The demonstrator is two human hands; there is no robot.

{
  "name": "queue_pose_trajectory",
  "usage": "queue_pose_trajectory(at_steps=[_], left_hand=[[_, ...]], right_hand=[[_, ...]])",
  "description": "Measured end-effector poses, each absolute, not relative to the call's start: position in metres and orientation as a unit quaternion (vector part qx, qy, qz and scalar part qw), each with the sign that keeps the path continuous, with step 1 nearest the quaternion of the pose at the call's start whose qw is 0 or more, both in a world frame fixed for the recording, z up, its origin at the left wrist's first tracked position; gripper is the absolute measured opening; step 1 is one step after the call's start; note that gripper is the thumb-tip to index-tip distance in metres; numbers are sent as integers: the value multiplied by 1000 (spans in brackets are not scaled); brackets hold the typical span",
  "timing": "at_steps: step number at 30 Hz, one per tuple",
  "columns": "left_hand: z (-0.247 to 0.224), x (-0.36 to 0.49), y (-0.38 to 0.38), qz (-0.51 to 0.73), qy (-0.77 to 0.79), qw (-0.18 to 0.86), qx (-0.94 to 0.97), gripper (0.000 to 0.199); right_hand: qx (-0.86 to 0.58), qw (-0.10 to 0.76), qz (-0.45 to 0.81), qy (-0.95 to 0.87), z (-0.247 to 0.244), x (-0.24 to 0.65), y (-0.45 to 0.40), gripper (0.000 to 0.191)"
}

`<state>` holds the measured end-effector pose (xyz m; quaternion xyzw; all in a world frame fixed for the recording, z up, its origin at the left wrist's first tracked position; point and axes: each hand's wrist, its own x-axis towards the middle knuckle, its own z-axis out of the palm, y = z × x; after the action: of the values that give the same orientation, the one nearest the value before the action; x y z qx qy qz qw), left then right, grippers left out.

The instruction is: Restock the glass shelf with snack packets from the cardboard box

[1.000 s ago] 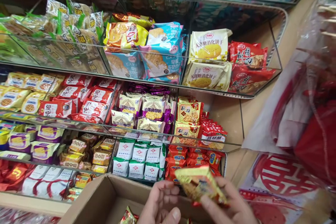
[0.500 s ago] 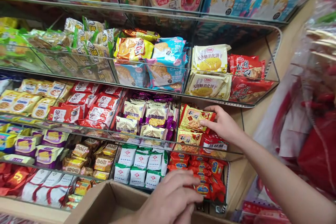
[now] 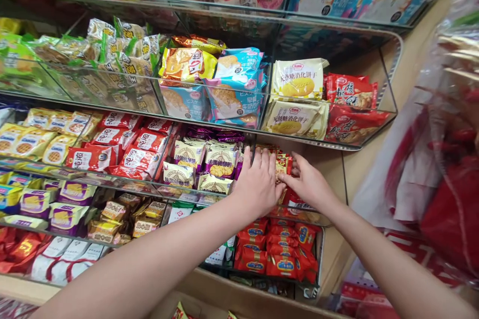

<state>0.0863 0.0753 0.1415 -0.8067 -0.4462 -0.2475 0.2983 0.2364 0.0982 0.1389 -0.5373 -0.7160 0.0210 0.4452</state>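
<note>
Attention shifts to the shelf compartment, where the left hand (image 3: pixel 258 182) now lies beside the right hand (image 3: pixel 309 182); half a second ago it was over the near carton (image 3: pixel 209 289), while the right one was already at this spot. That seems to turn a one-handed placing into two-handed handling of the yellow-and-red packet (image 3: pixel 283 165). The left hand is palm down across the packets, fingers extended close together and thumb slightly apart. The right hand is narrow, thumb and fingers bent around the packet's right edge; whether it pinches firmly cannot be told. The packet is in the compartment's upper part, to the right of the cream-and-purple packets (image 3: pixel 220 159) and above the red packets (image 3: pixel 284 254) on the lower shelf. Only a strip of it shows, glossy yellow with red at the edge; the left hand hides the rest, and any lettering is unreadable.
</note>
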Motion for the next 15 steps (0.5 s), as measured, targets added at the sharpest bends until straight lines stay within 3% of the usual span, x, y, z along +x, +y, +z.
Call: queue_pose_trajectory(at_steps=[2,6,10,13,15], left_hand=[[140,86,78,-259,-440,299,-806,60],[140,85,75,-296,-418,285,-810,62],[121,54,48,-321,-284,241,-871,43],[73,13,13,-193,-114,114,-968,39],[27,-13,-8,-22,-110,-19,-994,34]], right_hand=[[-516,474,-5,-714,138,238,91,60],[-436,530,-145,-713,133,239,52,36],[-380,484,-261,-743,92,251,-5,31],[-358,433,-176,-809,28,266,-42,35],[-425,409,27,-807,-20,269,-58,26]])
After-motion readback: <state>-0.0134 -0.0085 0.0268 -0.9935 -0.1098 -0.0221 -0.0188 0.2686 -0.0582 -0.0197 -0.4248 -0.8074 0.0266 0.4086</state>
